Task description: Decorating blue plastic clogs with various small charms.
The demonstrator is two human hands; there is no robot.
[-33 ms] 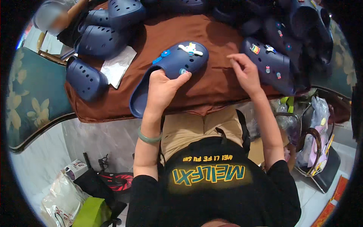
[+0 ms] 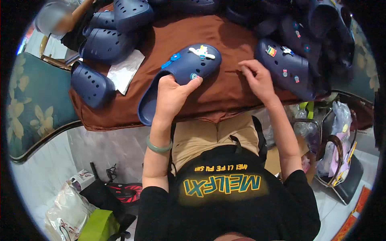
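Observation:
A navy clog [image 2: 187, 66] rests tilted over the brown cloth, toe toward the far right. My left hand [image 2: 172, 94] grips it at the foot opening, thumb on top and the other fingers hidden inside. On its upper sit a white figure charm [image 2: 202, 52], a blue flower charm [image 2: 171, 60] and a swirl charm [image 2: 194, 76] by my thumb. Apart from that clog, to its right, my right hand [image 2: 259, 82] hovers with bent fingers and thumb drawn together. Anything between those fingertips is too small to make out. A second navy clog [image 2: 285, 68] bearing several charms lies beside this hand.
Brown cloth [image 2: 177, 30] covers the work surface. Plain navy clogs [image 2: 92, 84] are grouped at the left and far side, near a white paper [image 2: 125, 71]. Darker clogs crowd the far right. A person [image 2: 74, 22] is at the far left. Bags [image 2: 68, 209] stand below.
My right hand has shifted slightly left and nearer, its fingers curling closer together. The left hand and its clog have hardly moved.

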